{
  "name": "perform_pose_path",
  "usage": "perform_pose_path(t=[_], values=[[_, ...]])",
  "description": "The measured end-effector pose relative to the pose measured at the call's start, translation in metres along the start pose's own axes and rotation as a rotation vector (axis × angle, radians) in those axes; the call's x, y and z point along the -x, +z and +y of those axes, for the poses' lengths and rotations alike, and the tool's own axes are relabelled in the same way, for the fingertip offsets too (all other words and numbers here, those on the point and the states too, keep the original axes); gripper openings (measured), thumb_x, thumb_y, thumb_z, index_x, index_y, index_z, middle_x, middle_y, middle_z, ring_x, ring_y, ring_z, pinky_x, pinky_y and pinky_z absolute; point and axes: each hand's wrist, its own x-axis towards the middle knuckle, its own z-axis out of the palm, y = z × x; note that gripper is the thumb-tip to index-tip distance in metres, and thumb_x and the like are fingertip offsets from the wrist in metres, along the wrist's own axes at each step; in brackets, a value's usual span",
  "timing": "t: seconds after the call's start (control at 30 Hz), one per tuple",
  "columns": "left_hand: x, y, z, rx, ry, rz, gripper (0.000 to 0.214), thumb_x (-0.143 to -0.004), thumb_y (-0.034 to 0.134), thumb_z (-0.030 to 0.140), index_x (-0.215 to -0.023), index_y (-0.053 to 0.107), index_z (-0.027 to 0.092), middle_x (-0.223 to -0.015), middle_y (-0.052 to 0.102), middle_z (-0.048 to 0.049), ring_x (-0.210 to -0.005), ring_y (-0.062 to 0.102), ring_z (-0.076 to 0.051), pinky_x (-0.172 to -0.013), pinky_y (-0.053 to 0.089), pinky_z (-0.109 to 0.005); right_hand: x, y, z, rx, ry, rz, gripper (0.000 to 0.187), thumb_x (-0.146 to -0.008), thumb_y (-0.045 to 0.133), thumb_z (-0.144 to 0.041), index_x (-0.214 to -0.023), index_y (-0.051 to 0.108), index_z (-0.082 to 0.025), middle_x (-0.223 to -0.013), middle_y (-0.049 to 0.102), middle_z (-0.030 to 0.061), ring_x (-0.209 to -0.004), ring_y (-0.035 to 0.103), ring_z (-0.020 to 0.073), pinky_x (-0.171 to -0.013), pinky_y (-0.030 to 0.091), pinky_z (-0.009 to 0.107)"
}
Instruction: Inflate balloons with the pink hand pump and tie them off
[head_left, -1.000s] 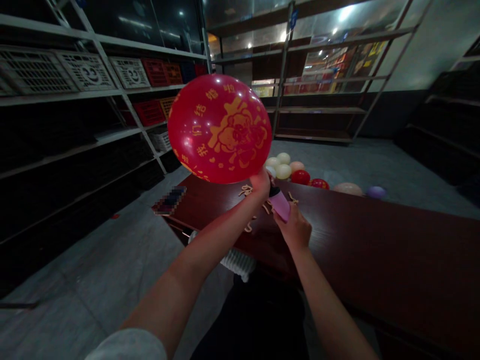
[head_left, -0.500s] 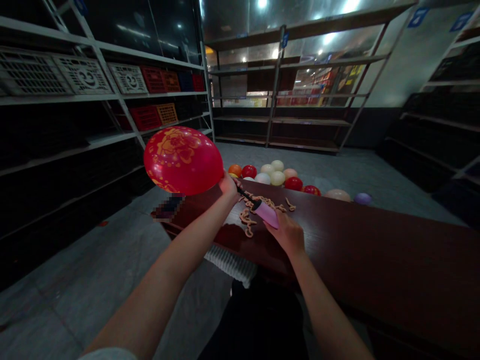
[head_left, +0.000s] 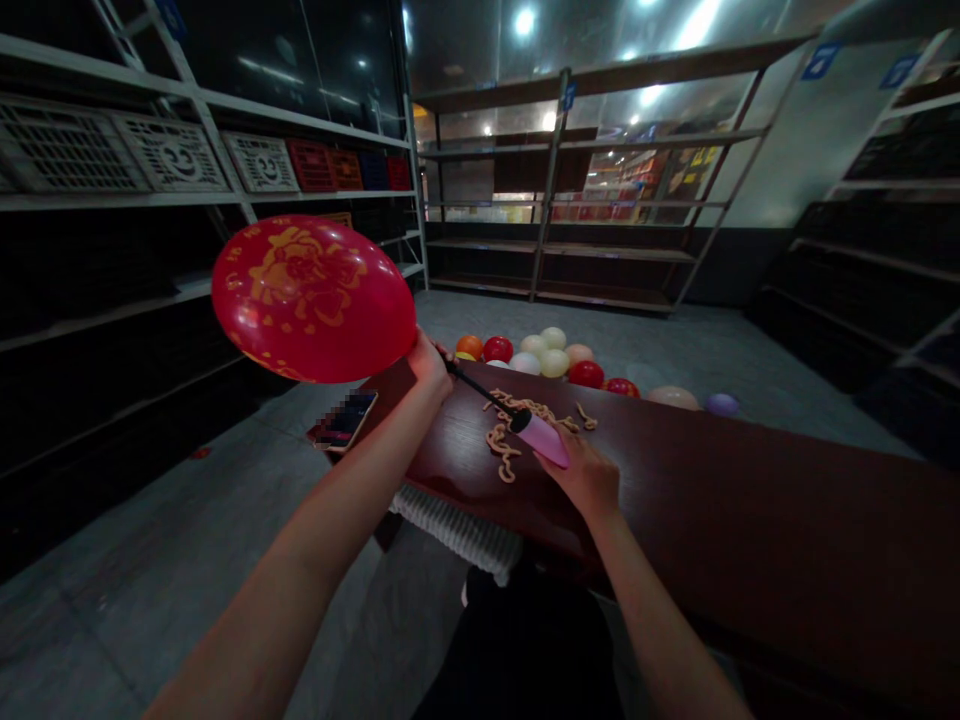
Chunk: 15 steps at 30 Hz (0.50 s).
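A large red balloon (head_left: 315, 300) with gold printing hangs to the left above the table's end, blown up. My left hand (head_left: 430, 366) is closed round its neck, where the black end of a hand pump meets it; the neck itself is hidden by the fingers. My right hand (head_left: 589, 475) is wrapped round the pink barrel of the balloon pump (head_left: 545, 437). Between the hands a thin black rod of the pump shows, drawn out. Beneath it, several curly peach-coloured uninflated balloons (head_left: 501, 448) lie on the dark brown table (head_left: 712, 490).
A phone (head_left: 349, 420), partly blurred, lies at the table's left end. Several blown-up balloons (head_left: 553, 362) rest on the floor beyond the table. Metal shelves (head_left: 555, 200) stand behind, and crates (head_left: 259, 162) fill a rack at left. A grey ribbed cushion (head_left: 457, 530) is below the table edge.
The balloon looks bigger and has moved left and slightly up with my left hand. My hands are farther apart, and more of the pump's black rod shows.
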Motion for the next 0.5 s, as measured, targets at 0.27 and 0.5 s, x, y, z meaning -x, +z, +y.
perform_pose_path(t=[0.27,0.5], values=[[0.007,0.03,-0.003,-0.006,0.011,-0.138,0.056,-0.092,0.058,0.062,-0.063,0.033,0.022,-0.048,0.035,0.0065,-0.038,0.039,-0.009,-0.043,0.037,-0.023,-0.001,-0.001,0.006,0.013,0.081,0.023,0.045,-0.094,0.06,-0.049,-0.127,0.066,-0.019,-0.105,0.077,0.0097,-0.081,0.072,0.0206,-0.065,0.046,0.027],[0.002,0.02,-0.011,-0.019,-0.014,-0.086,0.055,-0.097,0.053,0.056,-0.062,0.03,0.021,-0.049,0.027,0.0082,-0.037,0.031,-0.007,-0.042,0.032,-0.022,0.005,-0.022,0.018,0.036,0.037,-0.037,0.048,-0.093,0.06,-0.049,-0.133,0.063,-0.022,-0.103,0.078,0.0079,-0.075,0.071,0.0199,-0.062,0.045,0.028]])
